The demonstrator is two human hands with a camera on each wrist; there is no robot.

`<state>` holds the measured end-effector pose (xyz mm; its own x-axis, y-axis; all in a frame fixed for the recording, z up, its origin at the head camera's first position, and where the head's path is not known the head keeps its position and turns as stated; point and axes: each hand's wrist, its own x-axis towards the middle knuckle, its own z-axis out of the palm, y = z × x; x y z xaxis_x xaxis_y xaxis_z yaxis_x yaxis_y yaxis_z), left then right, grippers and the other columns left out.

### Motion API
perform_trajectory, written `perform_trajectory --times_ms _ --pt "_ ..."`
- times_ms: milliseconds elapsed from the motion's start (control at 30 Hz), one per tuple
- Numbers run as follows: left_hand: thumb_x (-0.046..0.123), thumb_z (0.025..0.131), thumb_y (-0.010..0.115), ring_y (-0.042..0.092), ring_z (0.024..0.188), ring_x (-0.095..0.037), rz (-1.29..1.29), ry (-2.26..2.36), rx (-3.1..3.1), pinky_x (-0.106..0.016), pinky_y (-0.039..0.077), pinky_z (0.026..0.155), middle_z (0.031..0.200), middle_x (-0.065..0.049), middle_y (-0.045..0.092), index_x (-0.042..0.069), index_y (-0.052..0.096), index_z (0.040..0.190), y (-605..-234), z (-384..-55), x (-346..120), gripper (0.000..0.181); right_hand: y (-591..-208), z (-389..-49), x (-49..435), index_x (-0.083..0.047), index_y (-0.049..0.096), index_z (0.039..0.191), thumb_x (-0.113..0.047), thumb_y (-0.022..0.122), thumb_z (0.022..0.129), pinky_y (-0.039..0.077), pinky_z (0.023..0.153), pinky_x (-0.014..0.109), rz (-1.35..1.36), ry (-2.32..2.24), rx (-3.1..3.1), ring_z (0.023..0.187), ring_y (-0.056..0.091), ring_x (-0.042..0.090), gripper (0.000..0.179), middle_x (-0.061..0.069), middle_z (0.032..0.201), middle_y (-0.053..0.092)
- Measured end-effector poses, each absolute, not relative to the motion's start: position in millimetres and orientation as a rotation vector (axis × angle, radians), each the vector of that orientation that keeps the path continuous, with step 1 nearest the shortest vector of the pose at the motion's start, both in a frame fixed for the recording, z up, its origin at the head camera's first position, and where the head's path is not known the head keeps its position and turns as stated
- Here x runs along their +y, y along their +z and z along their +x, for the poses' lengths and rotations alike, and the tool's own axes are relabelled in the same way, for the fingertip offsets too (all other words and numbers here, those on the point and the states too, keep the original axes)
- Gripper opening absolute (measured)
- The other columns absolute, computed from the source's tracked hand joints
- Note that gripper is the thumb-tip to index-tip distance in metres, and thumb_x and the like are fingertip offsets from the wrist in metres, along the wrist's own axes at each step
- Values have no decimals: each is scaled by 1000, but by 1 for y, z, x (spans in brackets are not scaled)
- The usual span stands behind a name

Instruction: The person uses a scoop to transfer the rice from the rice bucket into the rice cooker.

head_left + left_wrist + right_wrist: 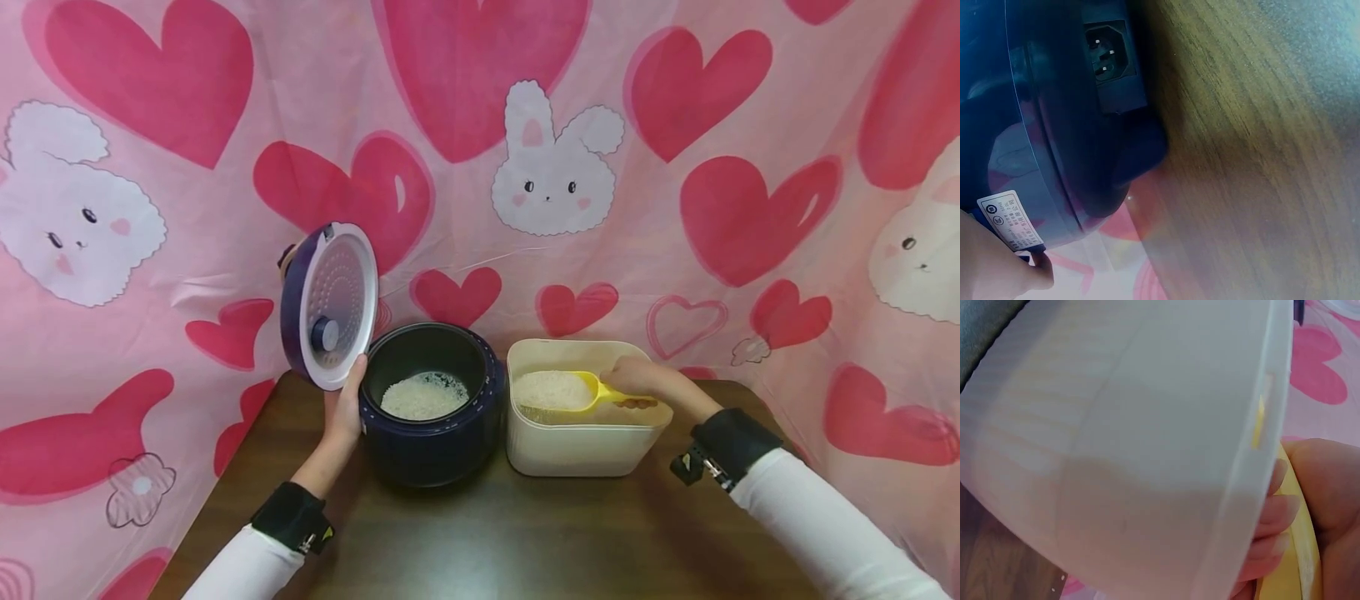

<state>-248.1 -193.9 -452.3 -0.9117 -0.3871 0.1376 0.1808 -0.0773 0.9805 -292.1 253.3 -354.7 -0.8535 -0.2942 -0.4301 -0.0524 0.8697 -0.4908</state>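
Observation:
A dark blue rice cooker [431, 454] stands with its lid [341, 292] raised at its left side. White rice [423, 396] lies in its dark inner pot. My left hand [343, 417] grips the lower edge of the lid, thumb by the rim, the other fingers mostly hidden behind it. In the left wrist view that hand [997, 262] is beside a white label [1010, 220] on the cooker. My right hand [633, 379] holds the handle of a yellow scoop [596, 392], heaped with rice, inside a cream container [577, 450]. In the right wrist view, fingers [1279, 512] curl round the handle.
The container stands close to the right of the cooker on a brown wooden table [510, 542]. A pink cloth [465, 242] with hearts and rabbits hangs behind. A power socket [1107, 53] shows on the cooker's side in the left wrist view.

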Motion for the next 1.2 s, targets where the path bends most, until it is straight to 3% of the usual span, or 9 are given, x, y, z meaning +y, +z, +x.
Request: perform_trajectory --times_ms 533,1200 --pt "38 104 58 47 129 -13 238 -2054 -1770 -31 28 121 145 -4 51 9 44 152 -451 -250 -195 57 -339 -283 277 -6 62 70 -28 47 106 34 47 22 -205 -876 2440 48 42 12 45 -1 58 50" --pt "39 104 58 45 131 -13 242 -2052 -1794 -34 28 122 148 -3 48 10 41 153 -451 -249 -194 60 -335 -282 280 -6 63 76 -34 43 109 37 47 21 -267 -1020 2317 49 46 13 48 0 61 54"
